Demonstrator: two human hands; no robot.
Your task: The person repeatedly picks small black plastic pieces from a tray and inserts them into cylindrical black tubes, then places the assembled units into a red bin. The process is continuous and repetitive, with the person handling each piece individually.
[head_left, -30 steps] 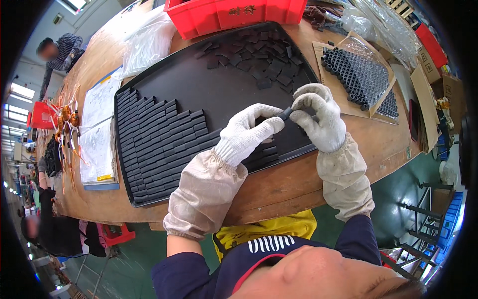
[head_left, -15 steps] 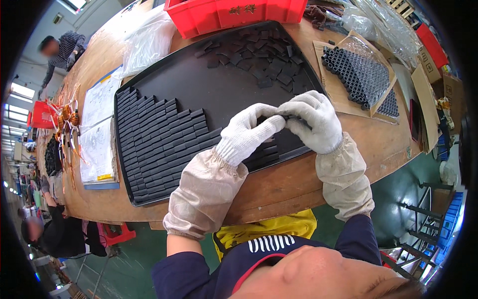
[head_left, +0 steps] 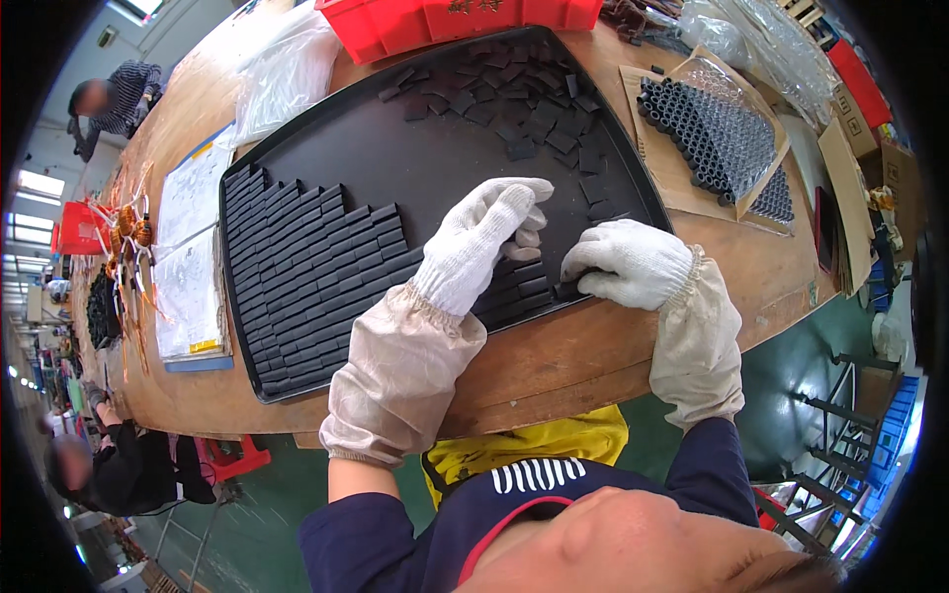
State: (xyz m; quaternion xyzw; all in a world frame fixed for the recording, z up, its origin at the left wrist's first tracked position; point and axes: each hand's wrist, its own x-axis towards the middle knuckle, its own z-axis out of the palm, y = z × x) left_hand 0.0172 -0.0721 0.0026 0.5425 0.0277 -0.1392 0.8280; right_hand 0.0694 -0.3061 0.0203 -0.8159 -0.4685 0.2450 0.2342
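Since half a second earlier, both hands had been lowered and drawn apart: the right hand (head_left: 625, 263) had been set down on the near right end of the black tray (head_left: 395, 163), while the left hand (head_left: 491, 233) hung just above the rows. Both were covered by knitted white gloves with beige cloth sleeve guards. The right hand's fingers were curled and pressed onto a small black block (head_left: 565, 291) at the end of the nearest row; whether it was pinched could not be told. The left hand's fingers were loosely bent, nothing seen held. Flat, matte rectangular blocks (head_left: 306, 267) were packed in stepped rows across the tray's left half; loose blocks (head_left: 524, 104) lay scattered at the far right, with bare tray floor between. The tray's raised rim lay near the wooden counter (head_left: 583, 351) edge. A cardboard sheet of dark tubes (head_left: 714, 133) lay just beside it.
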